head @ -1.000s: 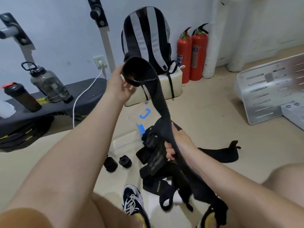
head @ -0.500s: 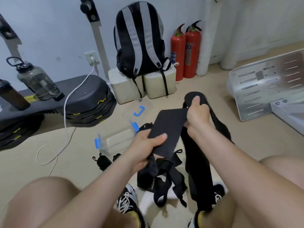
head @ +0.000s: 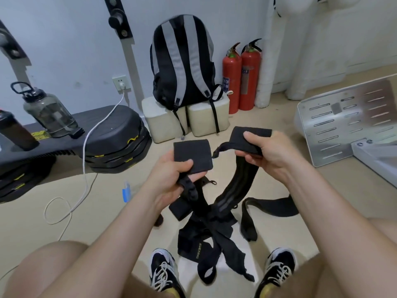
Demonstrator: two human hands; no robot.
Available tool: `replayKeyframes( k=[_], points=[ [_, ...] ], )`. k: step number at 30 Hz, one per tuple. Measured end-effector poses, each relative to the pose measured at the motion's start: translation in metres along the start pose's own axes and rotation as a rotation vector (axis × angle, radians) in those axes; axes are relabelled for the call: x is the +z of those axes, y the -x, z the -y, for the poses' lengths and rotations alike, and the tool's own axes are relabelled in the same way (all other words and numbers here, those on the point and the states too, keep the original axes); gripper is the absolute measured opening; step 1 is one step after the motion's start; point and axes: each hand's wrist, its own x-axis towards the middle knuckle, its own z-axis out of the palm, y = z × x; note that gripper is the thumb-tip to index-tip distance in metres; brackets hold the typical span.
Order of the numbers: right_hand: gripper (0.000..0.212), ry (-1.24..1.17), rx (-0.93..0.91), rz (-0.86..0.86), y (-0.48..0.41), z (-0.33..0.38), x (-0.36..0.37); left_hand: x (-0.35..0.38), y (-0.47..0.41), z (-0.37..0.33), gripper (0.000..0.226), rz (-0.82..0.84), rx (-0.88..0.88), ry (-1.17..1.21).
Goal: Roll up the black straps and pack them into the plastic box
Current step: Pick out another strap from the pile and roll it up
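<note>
My left hand [head: 171, 177] pinches the flat square end of a black strap [head: 192, 154] held up in front of me. My right hand [head: 264, 153] grips another wide black strap end [head: 247, 136]; that strap hangs down in a curve [head: 236, 186] to the floor. A pile of black straps [head: 206, 231] lies between my shoes, one reading "XUEYING". Only a blue clip [head: 126, 191] of the clear plastic box shows, left of my left forearm; the rest is hidden behind my arm.
A striped backpack [head: 184, 61] rests on two pale blocks [head: 187, 119] against the wall, beside two red fire extinguishers [head: 240, 80]. A black bench with bottles [head: 49, 112] and a white cable [head: 86, 151] sit left. A perforated metal plate [head: 348, 121] lies right.
My left hand came down from high up to waist level. Both hands have now spread apart, each holding a strap end, where half a second ago they were close together.
</note>
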Motion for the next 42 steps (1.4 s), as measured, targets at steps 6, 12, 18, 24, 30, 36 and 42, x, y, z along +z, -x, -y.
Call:
replayKeyframes(
  k=[6,12,18,24,30,36,42],
  points=[
    [0.013,0.129,-0.056,0.089,0.005,0.003,0.001,0.008,-0.019,-0.028,0.04,-0.08,0.037,0.027],
    [0.006,0.253,-0.23,0.226,0.021,0.006,0.019,0.047,-0.02,-0.035,0.014,0.059,-0.041,-0.124],
    [0.013,0.336,-0.309,0.268,0.027,0.008,0.02,0.063,-0.021,-0.042,0.043,0.139,0.204,-0.355],
    [0.075,-0.44,0.062,0.309,0.015,0.005,-0.002,0.071,-0.007,-0.072,0.05,0.147,0.317,-0.288],
    [0.085,-0.604,0.298,0.415,-0.012,-0.018,-0.001,0.035,0.027,-0.077,0.064,0.356,0.261,-0.352],
    [0.041,0.117,0.406,0.276,-0.011,-0.078,0.02,0.025,0.024,-0.08,0.043,0.258,0.206,-0.073],
    [0.057,0.289,0.686,0.313,-0.005,-0.1,0.01,0.028,0.03,-0.092,0.035,0.283,0.197,-0.013]
  ],
)
